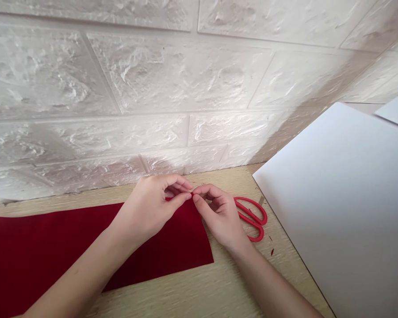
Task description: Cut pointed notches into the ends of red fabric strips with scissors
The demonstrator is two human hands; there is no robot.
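Note:
A sheet of dark red felt [53, 238] lies flat on the wooden tabletop [192, 293], running off the left side of the view. My left hand [149, 207] and my right hand [219, 216] meet at its far corner, with the fingertips of both pinching the felt. Their fingers hide the corner itself. Just right of my right hand, a pair of red-handled scissors [252, 218] lies on the wood, its blades hidden beneath that hand.
A textured white brick-pattern wall [119, 101] rises behind the table. A large white board [338, 212] lies at the right, with another white sheet [396, 109] beyond it. Tiny red scraps [272, 251] lie on the wood near the board.

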